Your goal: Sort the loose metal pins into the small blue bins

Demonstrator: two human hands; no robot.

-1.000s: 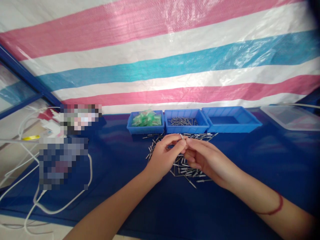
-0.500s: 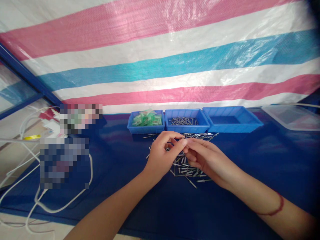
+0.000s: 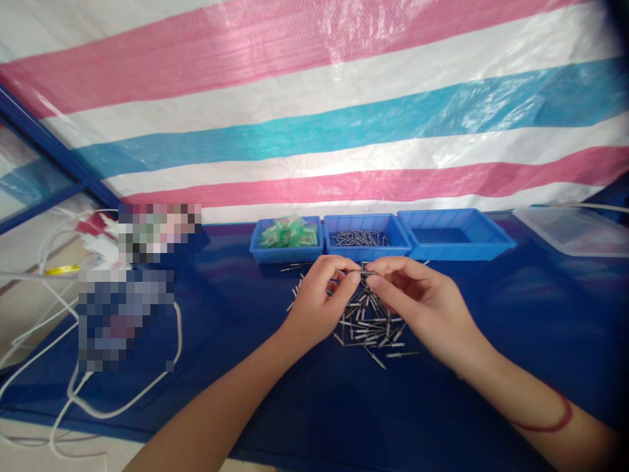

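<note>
My left hand (image 3: 319, 298) and my right hand (image 3: 417, 298) meet fingertip to fingertip above a loose heap of small metal pins (image 3: 371, 324) on the blue table (image 3: 246, 367). Both pinch one thin metal pin (image 3: 364, 271) between thumb and forefinger. Behind the hands stand three blue bins in a row: the left bin (image 3: 286, 241) holds green pieces, the middle bin (image 3: 366, 237) holds several metal pins, and the right bin (image 3: 455, 233) looks empty.
A striped pink, white and blue tarp (image 3: 314, 105) hangs behind the table. White cables (image 3: 122, 400) loop over the table's left part near blurred items. A clear plastic tray (image 3: 572, 229) lies at the far right.
My right hand has turned and lifted, its fingers now arched above the heap. The pinch of both hands has shifted slightly toward the bins. The heap under the hands shows more.
</note>
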